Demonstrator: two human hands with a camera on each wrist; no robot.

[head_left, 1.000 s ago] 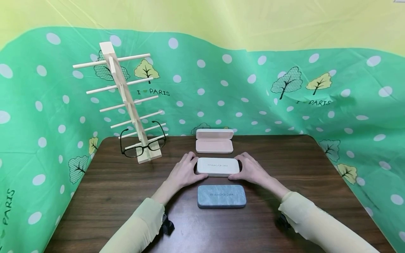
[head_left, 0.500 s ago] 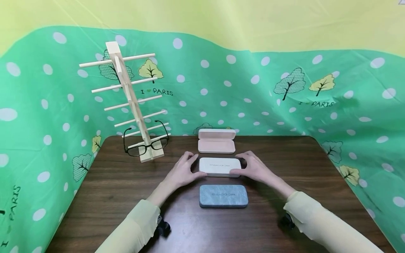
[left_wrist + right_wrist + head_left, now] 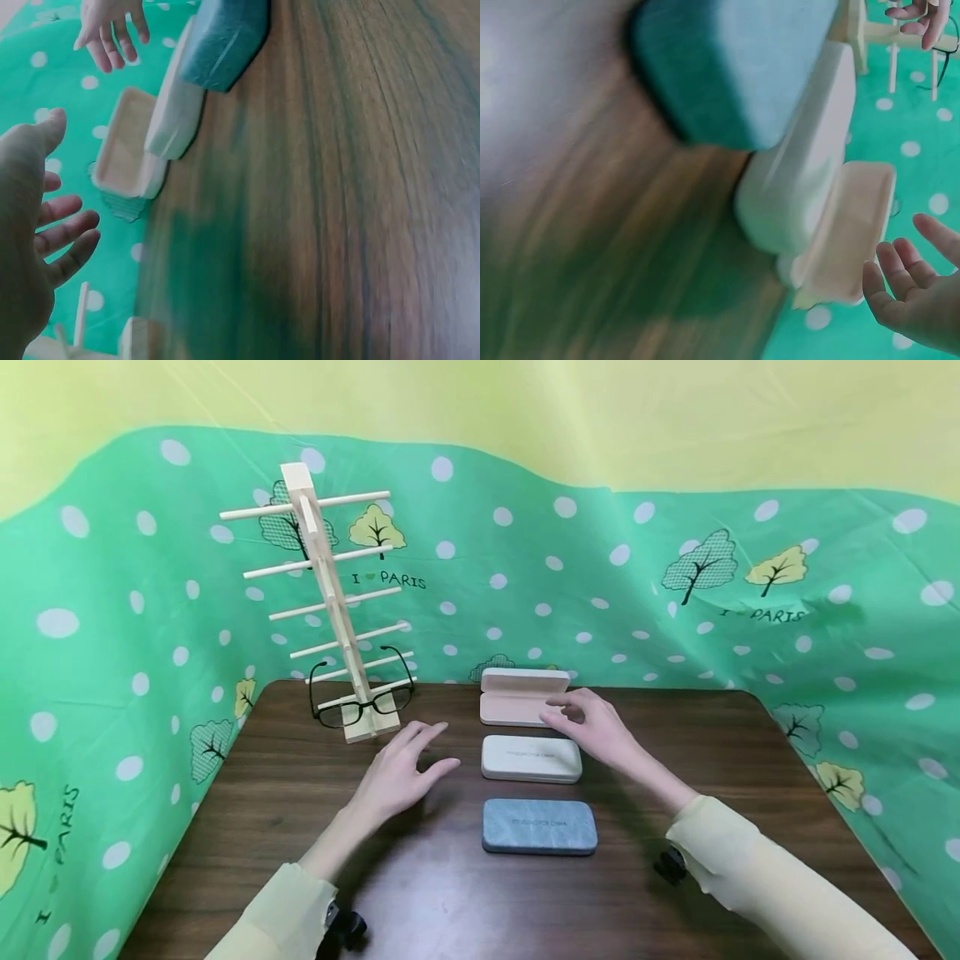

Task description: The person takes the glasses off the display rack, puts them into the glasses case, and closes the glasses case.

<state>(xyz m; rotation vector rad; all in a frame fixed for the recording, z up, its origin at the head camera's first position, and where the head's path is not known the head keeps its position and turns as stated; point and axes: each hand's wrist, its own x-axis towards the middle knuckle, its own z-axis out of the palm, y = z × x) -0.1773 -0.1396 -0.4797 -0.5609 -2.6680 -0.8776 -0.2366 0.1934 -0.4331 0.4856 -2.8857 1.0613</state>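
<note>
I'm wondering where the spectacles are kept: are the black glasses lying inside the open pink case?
No, the black glasses hang on the lowest rung of the wooden rack, left of the open pink case.

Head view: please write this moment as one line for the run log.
left hand: open, off white case | right hand: open, at pink case | grey case: untouched | glasses: on rack

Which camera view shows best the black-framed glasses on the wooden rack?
The head view: the black-framed glasses show whole there, hanging low on the pale wooden rack at the table's back left. The right wrist view catches only a thin dark piece of the frame at its top edge. The left wrist view shows just blurred rack parts, no glasses.
</note>
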